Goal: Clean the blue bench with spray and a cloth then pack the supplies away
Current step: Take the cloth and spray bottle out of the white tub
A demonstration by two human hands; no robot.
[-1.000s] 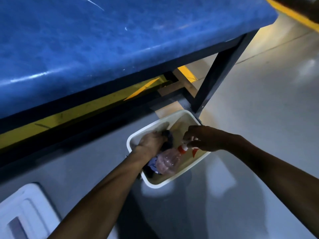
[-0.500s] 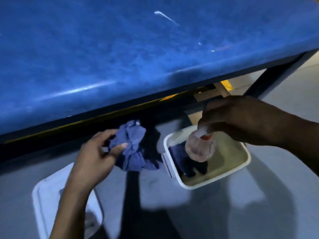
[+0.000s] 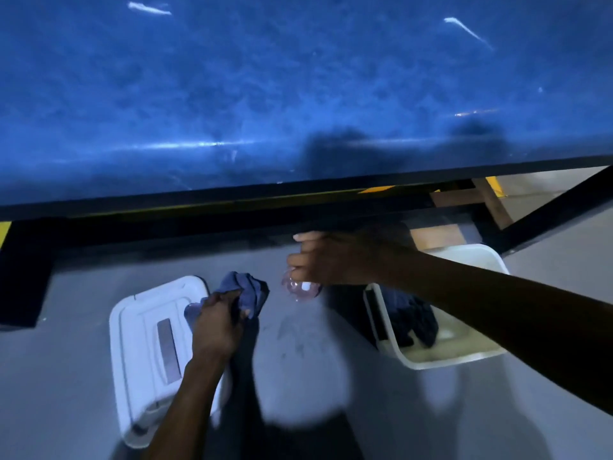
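The blue bench fills the upper half of the view, its black frame edge running across the middle. Below it, my left hand grips a crumpled blue cloth above the floor. My right hand holds the clear spray bottle by its top, the bottle hanging just below the bench edge. The nozzle is hidden under my fingers. The white bin stands on the floor to the right, behind my right forearm, with a dark cloth lying inside it.
The bin's white lid lies flat on the grey floor at lower left, under my left forearm. A black bench leg slants down at the right, another black support at the far left. Wooden slats show under the bench.
Both hands have lifted out of the bin and moved left. The left hand brought out the blue cloth, the right hand the spray bottle, now clear of the bin and close under the bench edge.
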